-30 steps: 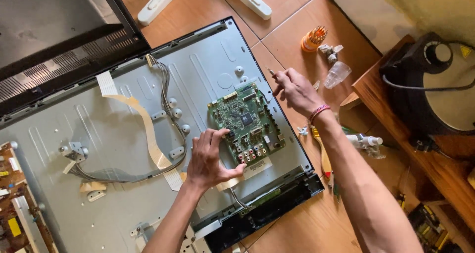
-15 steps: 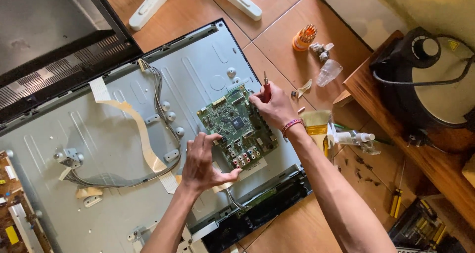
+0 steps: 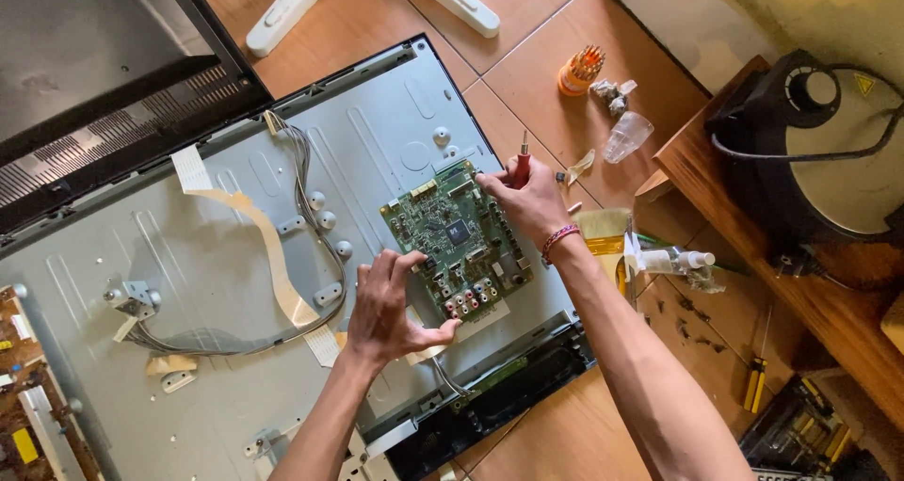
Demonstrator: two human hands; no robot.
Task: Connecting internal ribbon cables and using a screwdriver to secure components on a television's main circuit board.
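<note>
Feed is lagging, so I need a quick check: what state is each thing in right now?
Green circuit board: flat on the panel, unlidded.
Metal back panel: cover off, lying on the floor.
Red screwdriver: upright, gripped in the right hand.
Left hand: open, fingers at the board's near edge.
Flat ribbon cable: loose on the panel.
Black back cover: removed, set aside.

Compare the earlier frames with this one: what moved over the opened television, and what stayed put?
The right hand, holding a red-handled screwdriver, came in from beyond the panel's right edge to the top right corner of the green circuit board. The left hand kept its place at the board's lower left edge, fingers spread. The board, the grey metal back panel and the flat ribbon cable did not shift.
</note>
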